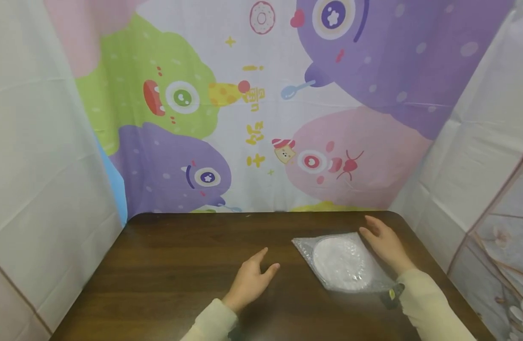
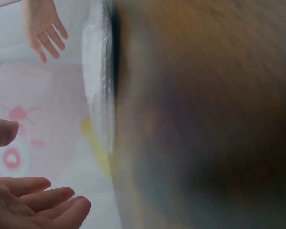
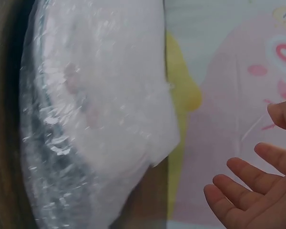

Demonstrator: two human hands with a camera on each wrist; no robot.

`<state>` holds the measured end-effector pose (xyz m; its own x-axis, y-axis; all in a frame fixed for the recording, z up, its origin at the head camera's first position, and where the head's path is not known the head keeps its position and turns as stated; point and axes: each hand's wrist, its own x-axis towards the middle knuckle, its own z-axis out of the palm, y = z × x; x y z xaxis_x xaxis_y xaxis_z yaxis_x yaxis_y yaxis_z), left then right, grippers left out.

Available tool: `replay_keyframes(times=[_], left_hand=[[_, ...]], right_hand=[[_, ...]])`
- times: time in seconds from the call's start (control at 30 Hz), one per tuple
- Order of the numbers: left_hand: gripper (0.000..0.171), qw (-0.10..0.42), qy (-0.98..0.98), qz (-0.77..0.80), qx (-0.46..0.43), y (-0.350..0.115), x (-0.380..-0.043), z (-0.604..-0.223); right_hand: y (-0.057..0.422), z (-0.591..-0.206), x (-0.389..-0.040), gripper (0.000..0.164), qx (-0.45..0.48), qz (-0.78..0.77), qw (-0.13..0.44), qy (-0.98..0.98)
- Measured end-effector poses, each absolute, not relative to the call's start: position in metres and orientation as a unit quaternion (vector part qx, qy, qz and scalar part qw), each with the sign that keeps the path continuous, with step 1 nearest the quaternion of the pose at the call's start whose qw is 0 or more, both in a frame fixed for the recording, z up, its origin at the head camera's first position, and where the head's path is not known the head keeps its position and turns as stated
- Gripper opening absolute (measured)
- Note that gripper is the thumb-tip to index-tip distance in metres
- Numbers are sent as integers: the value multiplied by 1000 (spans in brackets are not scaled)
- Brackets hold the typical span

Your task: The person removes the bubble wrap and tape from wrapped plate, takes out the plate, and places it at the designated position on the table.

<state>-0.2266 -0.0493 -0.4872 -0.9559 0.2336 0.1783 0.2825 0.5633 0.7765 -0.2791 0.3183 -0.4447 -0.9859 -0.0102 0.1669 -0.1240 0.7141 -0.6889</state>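
A clear bubble-wrap pouch (image 1: 374,279) lies on the right part of the brown table, with a round white disc-like item (image 1: 340,263) inside. Over the table to the pouch's left is my left hand (image 1: 249,280), fingers extended and thumb apart, holding nothing. My right hand (image 1: 385,241) is by the pouch's far right edge, its palm facing the pouch and its fingers loosely spread. In the right wrist view the bubble wrap (image 3: 62,152) shows crinkled and shiny, apart from the fingers (image 3: 248,174). The left wrist view shows the pouch (image 2: 97,71) edge-on.
The wooden table (image 1: 167,265) has rounded far corners. Behind it hangs a curtain (image 1: 252,189) with cartoon creatures, and pale cloth walls (image 1: 39,142) stand at both sides. A small dark object (image 1: 390,297) with a yellow-green mark sits near the right sleeve.
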Motion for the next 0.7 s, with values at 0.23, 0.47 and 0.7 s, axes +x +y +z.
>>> replay_keyframes(times=[0.23, 0.47, 0.7], left_hand=[[74, -15, -850, -503, -155, -23, -233, -498], [79, -47, -828, -541, -140, 0, -240, -515], [83, -50, -820, -555, -133, 17, -243, -523]], right_hand=[[333, -465, -286, 65, 12, 364, 38, -931], [340, -482, -284, 66, -11, 353, -4, -935], [347, -499, -288, 63, -16, 347, -28, -937]])
